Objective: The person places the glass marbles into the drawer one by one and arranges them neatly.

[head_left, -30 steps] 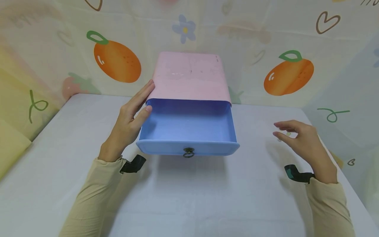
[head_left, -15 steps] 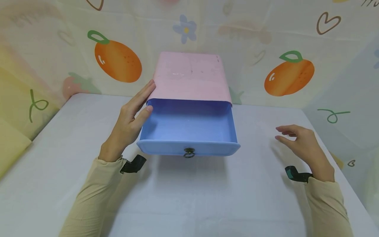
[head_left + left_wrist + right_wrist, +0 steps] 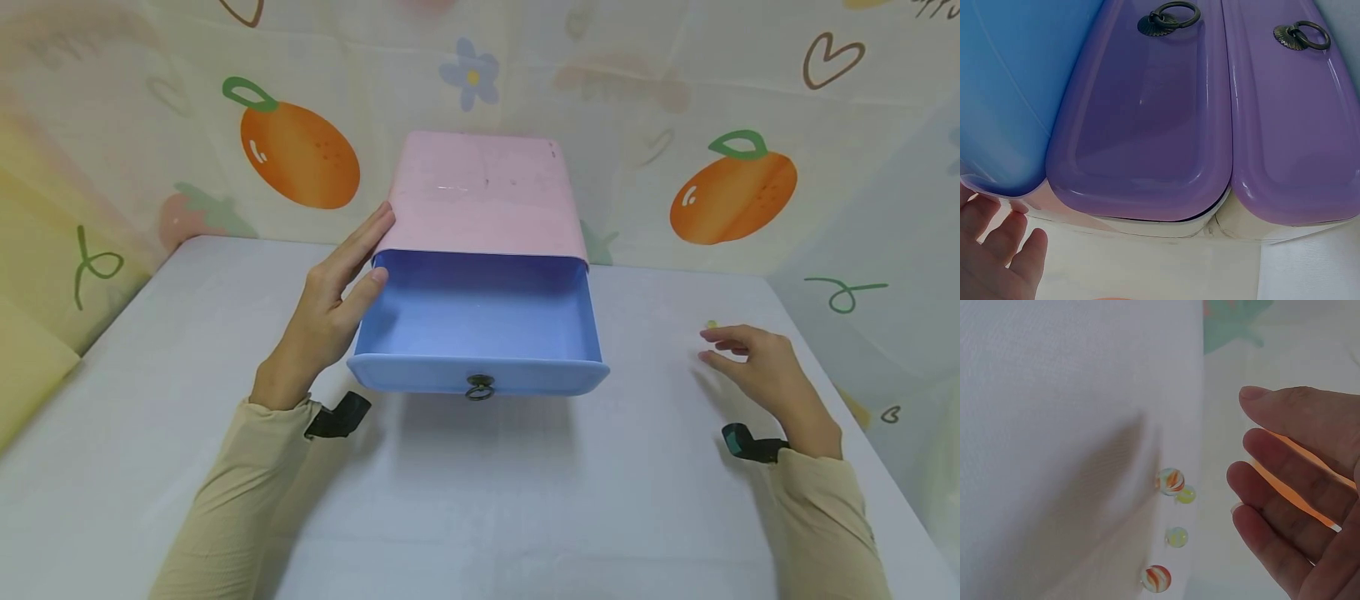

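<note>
Glass marbles (image 3: pixel 1170 480) near open right hand (image 3: pixel 757 371)

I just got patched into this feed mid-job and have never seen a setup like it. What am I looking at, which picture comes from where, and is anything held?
No machine here: a person works with two bare hands, with cameras on the head and on each wrist. The head view looks down on a white table. The left hand rests against the side of a pink drawer box whose blue drawer is pulled out and looks empty. The left wrist view shows two shut purple drawers lower down. The right hand hovers open, holding nothing. The right wrist view shows four small glass marbles on the table by its fingers.
</note>
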Action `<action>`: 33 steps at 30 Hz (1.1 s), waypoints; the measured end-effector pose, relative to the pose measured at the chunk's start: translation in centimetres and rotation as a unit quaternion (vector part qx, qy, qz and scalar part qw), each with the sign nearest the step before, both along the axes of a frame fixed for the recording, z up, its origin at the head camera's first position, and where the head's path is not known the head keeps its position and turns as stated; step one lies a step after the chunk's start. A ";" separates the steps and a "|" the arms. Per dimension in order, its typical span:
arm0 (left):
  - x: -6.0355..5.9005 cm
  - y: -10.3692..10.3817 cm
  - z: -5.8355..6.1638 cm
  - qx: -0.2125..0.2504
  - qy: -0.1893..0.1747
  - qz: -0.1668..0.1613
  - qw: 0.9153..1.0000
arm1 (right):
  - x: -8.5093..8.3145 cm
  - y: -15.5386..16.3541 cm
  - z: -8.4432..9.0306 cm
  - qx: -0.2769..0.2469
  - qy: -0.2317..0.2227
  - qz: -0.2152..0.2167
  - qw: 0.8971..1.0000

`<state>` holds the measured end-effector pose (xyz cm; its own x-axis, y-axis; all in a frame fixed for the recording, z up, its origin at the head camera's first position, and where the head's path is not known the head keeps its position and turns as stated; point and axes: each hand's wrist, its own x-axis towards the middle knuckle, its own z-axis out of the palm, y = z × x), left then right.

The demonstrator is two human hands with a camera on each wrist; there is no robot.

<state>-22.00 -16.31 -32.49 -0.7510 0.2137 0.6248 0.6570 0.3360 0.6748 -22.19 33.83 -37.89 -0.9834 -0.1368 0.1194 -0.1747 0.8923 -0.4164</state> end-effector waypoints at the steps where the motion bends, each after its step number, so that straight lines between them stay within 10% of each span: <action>1: 0.0 0.0 0.0 0.000 -0.001 0.000 1.000 | 0.0 0.1 -0.1 0.000 -0.002 0.000 1.000; 33: 0.1 0.0 0.0 -0.002 0.001 -0.002 1.000 | -0.6 1.3 -1.6 0.021 -0.106 -0.017 0.994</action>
<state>-21.91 -16.31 -32.49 -0.7483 0.2195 0.6260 0.6604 0.3362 0.6715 -22.82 35.09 -39.45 -0.9900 -0.1026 -0.0968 -0.0554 0.9137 -0.4025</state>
